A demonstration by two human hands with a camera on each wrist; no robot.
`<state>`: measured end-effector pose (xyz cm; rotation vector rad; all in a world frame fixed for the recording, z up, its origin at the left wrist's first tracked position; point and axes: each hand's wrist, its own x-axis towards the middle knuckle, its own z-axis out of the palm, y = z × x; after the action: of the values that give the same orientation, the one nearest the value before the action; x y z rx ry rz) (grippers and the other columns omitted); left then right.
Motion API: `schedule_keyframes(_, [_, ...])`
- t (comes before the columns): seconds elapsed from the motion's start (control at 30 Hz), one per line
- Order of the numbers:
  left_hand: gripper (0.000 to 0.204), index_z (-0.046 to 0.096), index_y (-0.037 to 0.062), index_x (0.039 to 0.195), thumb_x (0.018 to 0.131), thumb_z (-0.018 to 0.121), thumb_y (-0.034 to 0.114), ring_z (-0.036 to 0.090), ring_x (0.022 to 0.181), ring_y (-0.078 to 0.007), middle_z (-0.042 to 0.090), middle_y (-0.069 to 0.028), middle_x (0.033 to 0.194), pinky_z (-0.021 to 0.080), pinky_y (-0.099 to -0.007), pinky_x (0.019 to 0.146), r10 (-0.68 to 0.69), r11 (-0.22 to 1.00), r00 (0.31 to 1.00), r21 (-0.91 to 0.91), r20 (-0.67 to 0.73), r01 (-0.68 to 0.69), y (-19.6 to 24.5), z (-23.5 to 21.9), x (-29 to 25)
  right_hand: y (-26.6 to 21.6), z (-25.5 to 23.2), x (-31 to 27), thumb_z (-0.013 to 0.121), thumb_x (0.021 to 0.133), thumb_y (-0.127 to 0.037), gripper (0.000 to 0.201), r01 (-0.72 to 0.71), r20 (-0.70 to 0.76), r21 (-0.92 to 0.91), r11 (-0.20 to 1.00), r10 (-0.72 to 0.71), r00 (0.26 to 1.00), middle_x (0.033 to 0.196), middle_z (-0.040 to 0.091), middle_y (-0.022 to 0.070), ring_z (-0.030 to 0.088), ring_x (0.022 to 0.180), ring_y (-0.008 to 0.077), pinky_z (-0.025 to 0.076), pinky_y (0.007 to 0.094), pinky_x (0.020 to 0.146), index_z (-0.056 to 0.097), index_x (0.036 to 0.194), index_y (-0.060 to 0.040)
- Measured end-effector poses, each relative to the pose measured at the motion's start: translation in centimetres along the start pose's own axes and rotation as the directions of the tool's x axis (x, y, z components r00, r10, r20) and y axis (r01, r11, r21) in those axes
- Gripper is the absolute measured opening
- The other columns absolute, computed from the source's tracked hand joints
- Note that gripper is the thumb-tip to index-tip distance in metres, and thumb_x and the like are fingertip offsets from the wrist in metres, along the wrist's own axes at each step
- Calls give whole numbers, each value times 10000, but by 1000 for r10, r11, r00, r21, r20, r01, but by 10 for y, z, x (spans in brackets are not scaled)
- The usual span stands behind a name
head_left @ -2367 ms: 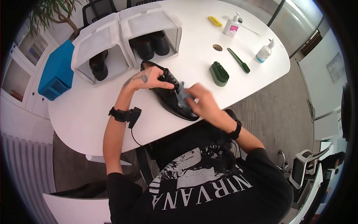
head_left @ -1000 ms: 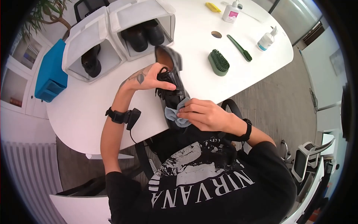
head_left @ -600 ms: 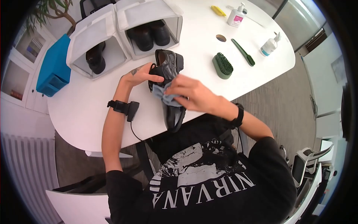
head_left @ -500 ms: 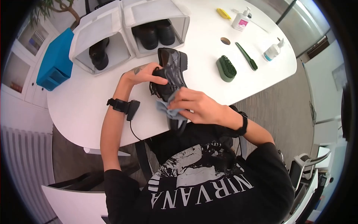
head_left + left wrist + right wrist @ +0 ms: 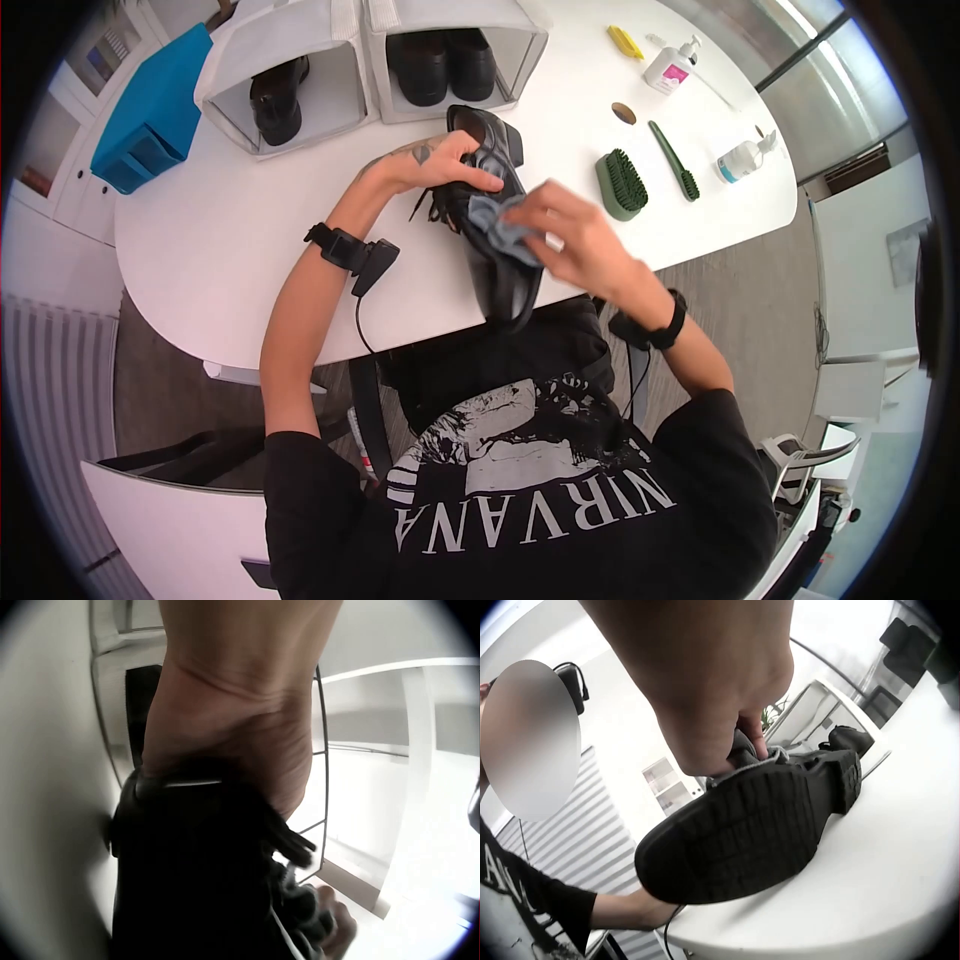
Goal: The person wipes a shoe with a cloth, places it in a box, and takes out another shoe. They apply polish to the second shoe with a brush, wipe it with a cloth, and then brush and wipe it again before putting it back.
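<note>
A black lace-up dress shoe (image 5: 503, 285) lies tipped on its side near the table's front edge, toe toward the person. My left hand (image 5: 440, 164) grips it over the laces and opening, thumb along the upper. In the left wrist view the shoe's dark body (image 5: 195, 862) hides the fingers. My right hand (image 5: 585, 245) pinches a crumpled grey-blue cloth (image 5: 492, 222) against the side of the upper. The right wrist view shows the ridged sole (image 5: 735, 832) facing that camera, with the cloth and fingertips over its upper edge.
On the white table (image 5: 250, 230) stand two shoe boxes (image 5: 290, 95) with black shoes inside and a blue bin (image 5: 155, 105). To the right lie a green brush (image 5: 622, 186), a slim green brush (image 5: 675, 165), pump bottles (image 5: 672, 67) and a yellow object (image 5: 625, 42).
The left hand has turned the shoe onto its side, sole toward the right. The right hand has rubbed the cloth along the upper, from toe to middle and back, and is now at the middle.
</note>
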<state>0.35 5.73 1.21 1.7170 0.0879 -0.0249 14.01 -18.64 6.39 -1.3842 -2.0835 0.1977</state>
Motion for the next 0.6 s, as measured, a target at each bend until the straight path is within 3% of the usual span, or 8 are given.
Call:
schedule_keyframes(0.1, [290, 733, 31, 840, 939, 844, 281, 540, 738, -50, 643, 69, 790, 464, -251, 692, 69, 988, 997, 135, 20, -71, -1, -4, -3, -29, 5, -7, 747, 773, 71, 375, 95, 94, 147, 985, -110, 990, 1037, 680, 109, 670, 1008, 311, 590, 414, 855, 745, 1137, -17])
schedule_keyframes(0.13, [290, 734, 35, 850, 936, 847, 287, 542, 747, -46, 647, 74, 805, 471, -251, 707, 4, 960, 1000, 281, 10, -7, -4, -9, 1, -31, 4, -9, 752, 769, 68, 375, 115, 103, 148, 982, -131, 986, 1036, 679, 108, 671, 1000, 312, 590, 415, 854, 748, 1134, -17])
schedule_keyframes(0.27, [279, 741, 31, 872, 939, 844, 281, 573, 775, -41, 669, 69, 837, 494, -255, 727, -35, 999, 999, -22, -14, 35, -6, -3, -6, -3, -9, -4, 745, 802, 53, 307, 25, -6, -20, 999, -25, 1000, 1014, 684, 123, 674, 950, 322, 580, 404, 824, 767, 1099, -23])
schedule_keyframes(0.3, [273, 746, 28, 889, 941, 842, 278, 582, 786, -43, 677, 65, 842, 500, -257, 736, -24, 999, 1000, -40, -2, 24, -12, -2, -6, 14, -10, -4, 747, 808, 56, 319, -152, -35, 1, 988, 152, 988, 1015, 692, 118, 678, 952, 314, 578, 402, 823, 771, 1112, -38])
schedule_keyframes(0.37, [264, 756, 23, 922, 946, 838, 272, 600, 807, -46, 691, 57, 851, 512, -260, 753, 13, 998, 1000, -58, 10, -12, -20, -9, -4, 18, -6, 0, 756, 806, 54, 338, -197, -23, 51, 979, 199, 980, 1018, 696, 117, 684, 963, 311, 578, 404, 829, 772, 1130, -40])
schedule_keyframes(0.47, [270, 768, 12, 975, 931, 852, 264, 610, 836, -57, 712, 38, 906, 517, -260, 770, -2, 1000, 999, 3, -41, 2, -29, -10, -3, -9, -4, 4, 754, 817, 31, 314, 44, 72, 119, 992, -52, 996, 1020, 694, 136, 682, 974, 333, 582, 404, 839, 762, 1129, -9])
schedule_keyframes(0.57, [234, 775, 25, 981, 935, 845, 243, 601, 857, -57, 710, 42, 931, 508, -258, 794, -5, 1000, 999, -14, -45, 5, -33, -12, -2, 19, -9, 20, 748, 819, 26, 299, 10, 65, 13, 1000, -11, 998, 1033, 698, 141, 682, 976, 349, 585, 414, 843, 763, 1115, -4])
schedule_keyframes(0.6, [226, 776, 28, 983, 938, 842, 240, 600, 859, -56, 710, 44, 933, 505, -259, 800, -6, 1000, 999, 1, -41, 7, -28, -13, -5, 31, -13, 29, 735, 827, 16, 297, -108, 65, -31, 994, 110, 992, 1039, 693, 149, 678, 992, 363, 581, 430, 868, 755, 1122, -4])
